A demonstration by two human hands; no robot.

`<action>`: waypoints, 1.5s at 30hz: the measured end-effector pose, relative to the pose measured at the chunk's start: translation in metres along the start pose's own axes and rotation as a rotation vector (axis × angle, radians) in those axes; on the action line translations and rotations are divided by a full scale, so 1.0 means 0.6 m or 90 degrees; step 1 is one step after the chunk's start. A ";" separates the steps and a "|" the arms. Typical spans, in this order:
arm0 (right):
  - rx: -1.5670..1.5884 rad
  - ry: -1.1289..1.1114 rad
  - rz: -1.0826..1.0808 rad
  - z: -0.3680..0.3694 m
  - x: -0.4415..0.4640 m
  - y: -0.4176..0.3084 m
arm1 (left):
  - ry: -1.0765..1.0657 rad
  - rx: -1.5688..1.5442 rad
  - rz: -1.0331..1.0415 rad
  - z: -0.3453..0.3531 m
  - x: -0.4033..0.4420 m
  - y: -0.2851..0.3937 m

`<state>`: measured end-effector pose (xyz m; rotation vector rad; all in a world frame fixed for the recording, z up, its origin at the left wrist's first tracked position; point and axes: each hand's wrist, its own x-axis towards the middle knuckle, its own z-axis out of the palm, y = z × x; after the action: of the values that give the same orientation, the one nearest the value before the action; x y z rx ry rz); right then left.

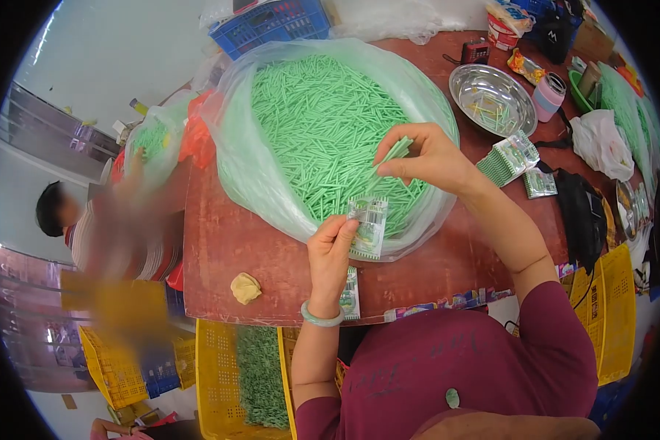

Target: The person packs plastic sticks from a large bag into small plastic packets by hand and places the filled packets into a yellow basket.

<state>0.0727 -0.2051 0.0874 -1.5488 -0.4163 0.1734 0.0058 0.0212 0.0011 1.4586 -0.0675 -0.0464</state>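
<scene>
My left hand (pixel 330 253), with a bangle at its wrist, pinches a small printed packet (pixel 372 224) with green and clear areas and a barcode. Just above it, my right hand (pixel 433 158) holds a few thin light-green sticks (pixel 398 149) between thumb and fingers. Both hands are over the near right part of a large clear plastic bag (pixel 253 194), which lies wide open on the table. Loose green sticks (pixel 308 110) of the same kind fill it. Another packet (pixel 350 293) lies partly hidden behind my left wrist.
On the red-brown table (pixel 220 253) are a crumpled yellow cloth (pixel 246 288), a steel bowl (pixel 466 84) with a few sticks and a stack of packets (pixel 510 158). A yellow crate (pixel 216 367) with green packets stands below the edge. Another person (pixel 117 227) sits at the left.
</scene>
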 end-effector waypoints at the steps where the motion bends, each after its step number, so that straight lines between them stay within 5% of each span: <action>1: -0.015 -0.021 0.013 0.002 0.002 -0.001 | 0.001 -0.001 0.001 0.002 0.002 -0.002; 7: -0.071 -0.150 0.026 0.010 0.010 0.017 | -0.006 -0.028 0.050 0.021 0.017 0.001; 14: -0.160 -0.166 0.008 0.004 0.013 0.014 | -0.122 -0.213 -0.104 0.045 0.043 0.016; 20: -0.225 -0.138 -0.138 0.002 0.020 0.040 | -0.086 -0.283 -0.073 0.053 0.065 0.014; 23: -0.373 -0.272 -0.188 -0.012 0.029 0.045 | -0.064 -0.309 -0.066 0.053 0.070 0.011; 25: -0.369 0.003 -0.305 -0.007 0.035 0.061 | -0.035 -0.348 -0.065 0.055 0.075 0.011; 29: -0.338 -0.122 -0.060 0.014 0.019 0.042 | 0.020 -0.380 -0.045 0.054 0.083 0.009; 31: -0.291 -0.038 -0.134 0.034 0.018 0.052 | 0.025 -0.319 -0.020 0.050 0.069 0.033; 35: -0.272 -0.142 -0.142 0.091 0.009 0.008 | 0.015 -0.160 0.000 -0.021 -0.005 0.091; 37: -0.272 -0.228 -0.186 0.123 0.008 0.000 | -0.014 0.078 0.019 -0.093 -0.050 0.101; 38: -0.280 -0.237 -0.190 0.137 0.007 -0.005 | 0.023 0.222 0.159 -0.134 -0.084 0.123; 40: -0.284 -0.264 -0.194 0.149 0.020 0.009 | 0.231 0.368 0.191 -0.235 -0.157 0.151; 43: -0.285 -0.192 -0.164 0.137 0.045 0.042 | 0.509 0.435 0.091 -0.379 -0.228 0.176; 45: -0.242 -0.149 -0.034 0.126 0.062 0.067 | 0.575 0.646 -0.048 -0.540 -0.271 0.105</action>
<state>0.0851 -0.1203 0.0511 -1.8958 -0.7057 0.2450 -0.1326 0.3612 0.0248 2.3539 0.8061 0.6710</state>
